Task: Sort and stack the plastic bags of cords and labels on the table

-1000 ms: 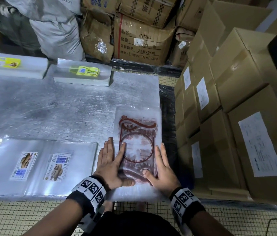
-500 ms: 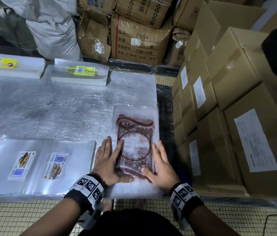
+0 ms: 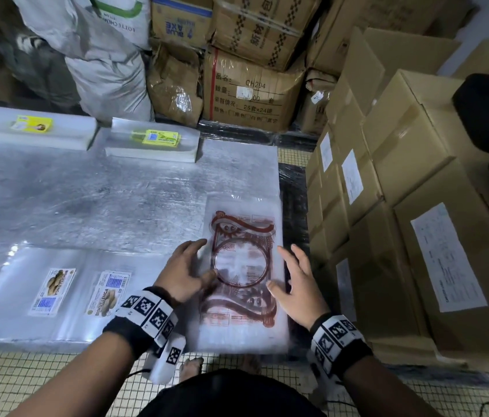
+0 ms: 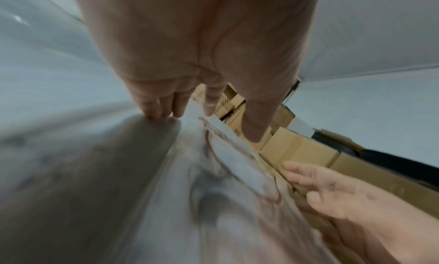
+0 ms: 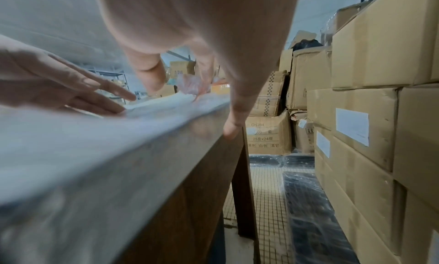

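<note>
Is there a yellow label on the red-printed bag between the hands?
No, the red-printed bag carries only red print; yellow labels lie on far stacks.

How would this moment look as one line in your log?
left hand: open, on red-printed bag stack | right hand: open, at stack's right edge | table

You stand at a worktop (image 3: 93, 200) covered in scuffed, silvery film, its side a dark wood grain. Under your feet runs a floor of small pale tiles (image 3: 42, 383) with dark grout. To your right, plain brown cartons (image 3: 417, 182) with white paper labels rise in tight stacks. At the far side, printed cardboard boxes (image 3: 252, 91) and grey woven sacks (image 3: 108, 70) crowd together. The light is dim and cool.
</note>
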Tool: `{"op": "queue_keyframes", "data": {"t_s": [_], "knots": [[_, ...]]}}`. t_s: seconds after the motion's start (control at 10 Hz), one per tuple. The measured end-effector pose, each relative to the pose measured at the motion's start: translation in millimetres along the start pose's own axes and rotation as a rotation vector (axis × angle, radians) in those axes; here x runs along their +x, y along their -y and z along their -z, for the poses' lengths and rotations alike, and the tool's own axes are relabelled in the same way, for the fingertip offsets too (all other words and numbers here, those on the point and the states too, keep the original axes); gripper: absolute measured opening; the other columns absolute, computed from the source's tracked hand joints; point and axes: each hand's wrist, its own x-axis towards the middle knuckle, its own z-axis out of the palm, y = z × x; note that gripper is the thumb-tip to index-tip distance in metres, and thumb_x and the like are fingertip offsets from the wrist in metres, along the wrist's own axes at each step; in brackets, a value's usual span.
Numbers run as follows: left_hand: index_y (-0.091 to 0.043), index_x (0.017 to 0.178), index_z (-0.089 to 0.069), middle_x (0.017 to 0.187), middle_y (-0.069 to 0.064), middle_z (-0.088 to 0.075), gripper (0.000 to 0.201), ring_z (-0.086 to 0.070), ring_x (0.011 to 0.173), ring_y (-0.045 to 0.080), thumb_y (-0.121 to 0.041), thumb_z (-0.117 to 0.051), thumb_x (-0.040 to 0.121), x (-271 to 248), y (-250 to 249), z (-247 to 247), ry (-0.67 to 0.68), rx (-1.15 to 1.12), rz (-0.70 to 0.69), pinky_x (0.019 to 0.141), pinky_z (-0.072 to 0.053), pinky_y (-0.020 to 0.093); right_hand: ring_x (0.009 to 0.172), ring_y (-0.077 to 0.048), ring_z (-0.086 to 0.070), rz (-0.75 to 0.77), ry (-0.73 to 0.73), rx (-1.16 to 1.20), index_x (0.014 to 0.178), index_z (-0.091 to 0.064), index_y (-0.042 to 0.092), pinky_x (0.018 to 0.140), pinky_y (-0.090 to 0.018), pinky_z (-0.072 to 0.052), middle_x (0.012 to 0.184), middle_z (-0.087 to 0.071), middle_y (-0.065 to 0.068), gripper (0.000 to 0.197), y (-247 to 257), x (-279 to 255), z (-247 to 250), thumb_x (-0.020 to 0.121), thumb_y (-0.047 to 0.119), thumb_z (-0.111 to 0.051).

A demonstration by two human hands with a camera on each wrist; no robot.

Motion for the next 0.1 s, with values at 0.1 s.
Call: {"op": "queue_keyframes", "data": {"t_s": [0.1], "knots": [[-0.023, 0.145, -0.041, 0.148, 0.003, -0.042, 0.066, -0.041, 0.135, 0.02, -0.029, -0.071, 0.087, 6.3, -11.5, 31.9, -0.109, -0.048, -0.038, 0.111, -0.037, 0.037, 0.135, 0.004, -0.033, 0.089, -0.121, 0.067, 0.146, -0.044, 0.029, 0.116, -0.029, -0.034, 0.155, -0.025, 0.014, 0.058, 21.4, 11.5, 16.0, 0.093, 0.019, -0.067]]}}
